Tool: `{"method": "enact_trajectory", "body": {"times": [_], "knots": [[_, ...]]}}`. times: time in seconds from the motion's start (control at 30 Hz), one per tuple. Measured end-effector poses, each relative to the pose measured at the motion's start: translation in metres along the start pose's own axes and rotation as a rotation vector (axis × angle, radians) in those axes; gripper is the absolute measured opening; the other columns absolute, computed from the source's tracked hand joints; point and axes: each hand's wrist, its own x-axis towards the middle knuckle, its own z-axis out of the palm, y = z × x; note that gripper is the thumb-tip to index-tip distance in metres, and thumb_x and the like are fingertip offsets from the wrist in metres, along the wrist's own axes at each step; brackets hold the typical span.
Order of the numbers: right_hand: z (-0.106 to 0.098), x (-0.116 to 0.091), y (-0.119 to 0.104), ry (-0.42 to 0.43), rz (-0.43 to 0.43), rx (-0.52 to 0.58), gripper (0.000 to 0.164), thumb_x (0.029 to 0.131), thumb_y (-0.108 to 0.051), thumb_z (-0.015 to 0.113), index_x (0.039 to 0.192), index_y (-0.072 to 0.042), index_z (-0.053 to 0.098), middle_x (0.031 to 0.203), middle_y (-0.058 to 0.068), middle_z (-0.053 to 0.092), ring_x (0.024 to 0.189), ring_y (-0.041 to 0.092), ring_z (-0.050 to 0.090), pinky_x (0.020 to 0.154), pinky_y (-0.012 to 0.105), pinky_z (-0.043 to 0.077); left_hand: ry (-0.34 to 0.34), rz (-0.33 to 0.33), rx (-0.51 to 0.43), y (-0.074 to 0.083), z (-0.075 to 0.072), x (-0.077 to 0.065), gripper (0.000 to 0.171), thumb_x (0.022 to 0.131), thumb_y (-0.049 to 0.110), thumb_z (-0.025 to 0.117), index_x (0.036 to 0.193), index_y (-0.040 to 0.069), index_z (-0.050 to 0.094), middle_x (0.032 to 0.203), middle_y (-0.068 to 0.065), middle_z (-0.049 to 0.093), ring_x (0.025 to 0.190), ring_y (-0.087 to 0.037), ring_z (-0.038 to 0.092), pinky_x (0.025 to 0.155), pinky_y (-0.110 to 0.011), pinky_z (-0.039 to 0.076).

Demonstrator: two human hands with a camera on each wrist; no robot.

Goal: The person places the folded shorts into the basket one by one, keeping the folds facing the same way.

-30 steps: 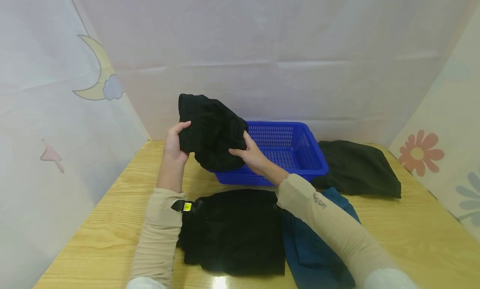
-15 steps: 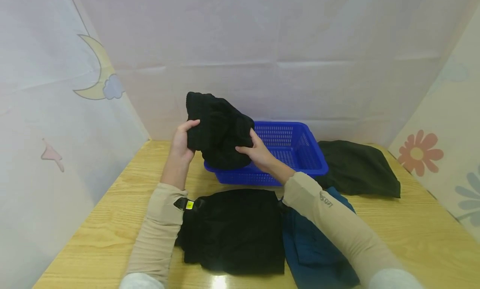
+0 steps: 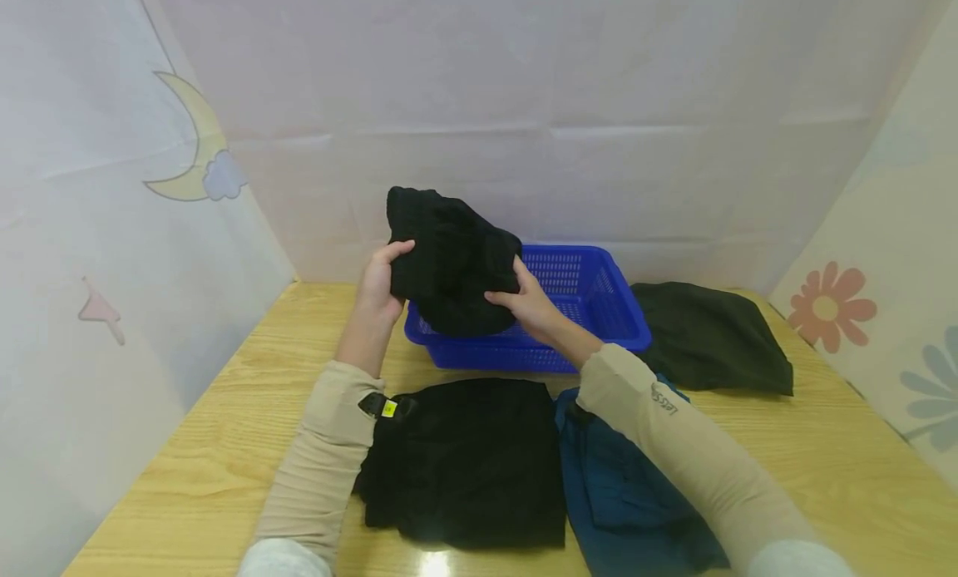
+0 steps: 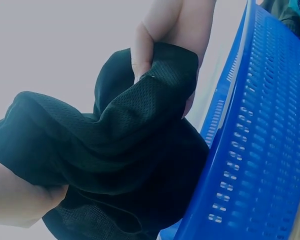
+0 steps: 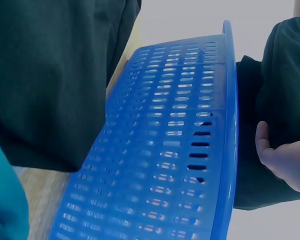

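A bunched black garment (image 3: 458, 265) with a gathered edge is held up over the left part of a blue plastic basket (image 3: 509, 357). My left hand (image 3: 380, 282) grips its left side, thumb in front and the other fingers hidden behind the cloth. On the opposite side, my right hand (image 3: 533, 304) pinches it between thumb and fingers. Mesh fabric shows in the folds of the garment (image 4: 125, 125) in the left wrist view. From the right wrist, the garment (image 5: 250, 180) appears just beyond the basket's rim, its lower part overlapping the basket.
A flat black garment (image 3: 471, 469) lies on the wooden table (image 3: 217, 444) before the basket. Blue clothing (image 3: 629, 494) lies beside it, partly under my right forearm. Dark olive cloth (image 3: 711, 336) lies right of the basket. Printed wall sheets (image 3: 524, 103) enclose the back and sides.
Both hands have moved a little to the right with the black garment, so it covers more of the basket's left side. The grip has stayed the same.
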Motion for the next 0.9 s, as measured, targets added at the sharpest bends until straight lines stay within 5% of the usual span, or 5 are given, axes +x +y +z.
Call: {"method": "enact_trajectory", "body": {"times": [0.4, 0.9], "knots": [[-0.010, -0.004, -0.005, 0.025, 0.025, -0.030, 0.076, 0.086, 0.006, 0.051, 0.144, -0.022, 0.012, 0.145, 0.005, 0.013, 0.129, 0.027, 0.023, 0.098, 0.044, 0.030, 0.042, 0.042, 0.003, -0.012, 0.006, 0.005, 0.032, 0.085, 0.002, 0.049, 0.117, 0.001, 0.047, 0.101, -0.005, 0.053, 0.082, -0.016, 0.054, 0.066, -0.025, 0.047], [-0.022, -0.006, 0.006, 0.030, 0.035, -0.041, 0.073, 0.087, 0.007, 0.050, 0.144, -0.020, 0.013, 0.144, 0.008, 0.020, 0.127, 0.028, 0.028, 0.097, 0.044, 0.032, 0.057, 0.019, 0.042, -0.024, 0.008, 0.010, 0.035, 0.084, 0.002, 0.051, 0.119, -0.002, 0.045, 0.103, -0.006, 0.052, 0.085, -0.017, 0.053, 0.072, -0.026, 0.045]]}}
